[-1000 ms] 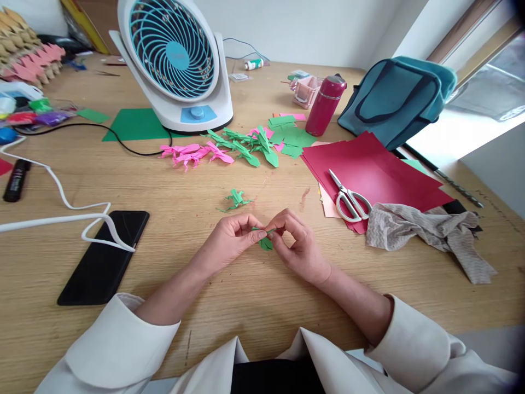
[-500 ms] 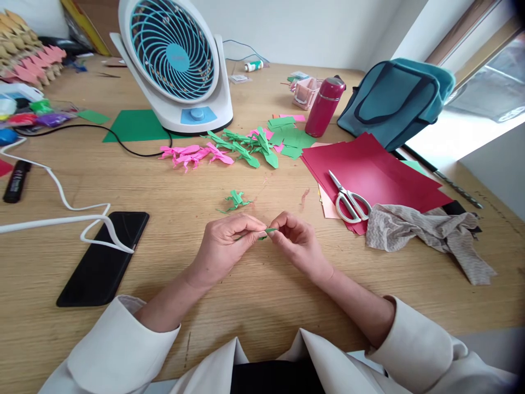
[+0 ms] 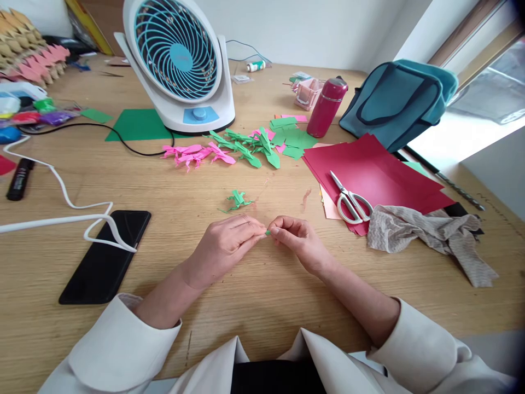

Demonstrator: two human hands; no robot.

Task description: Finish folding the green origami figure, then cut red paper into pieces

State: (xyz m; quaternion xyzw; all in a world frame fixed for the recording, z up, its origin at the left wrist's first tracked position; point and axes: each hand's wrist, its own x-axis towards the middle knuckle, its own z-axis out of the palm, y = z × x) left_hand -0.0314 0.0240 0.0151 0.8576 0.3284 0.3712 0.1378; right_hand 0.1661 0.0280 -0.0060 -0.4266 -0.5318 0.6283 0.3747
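Note:
A small piece of folded green paper is pinched between my two hands over the table; only a sliver of it shows. My left hand grips it from one side, fingers pressed together, hiding most of it. From the other side, the thumb and forefinger of my right hand close on its tip. Just beyond my hands lies a folded green paper figure with thin limbs. Farther back are several green paper figures and, to their left, several pink paper figures.
A fan stands at the back. Scissors rest on red paper sheets, beside a crumpled cloth. At left, a phone lies under a white cable. A red bottle and a teal bag stand behind.
My left fingers have straightened and closed over the green paper, so less of it shows. My right hand still pinches its end. The view has shifted slightly.

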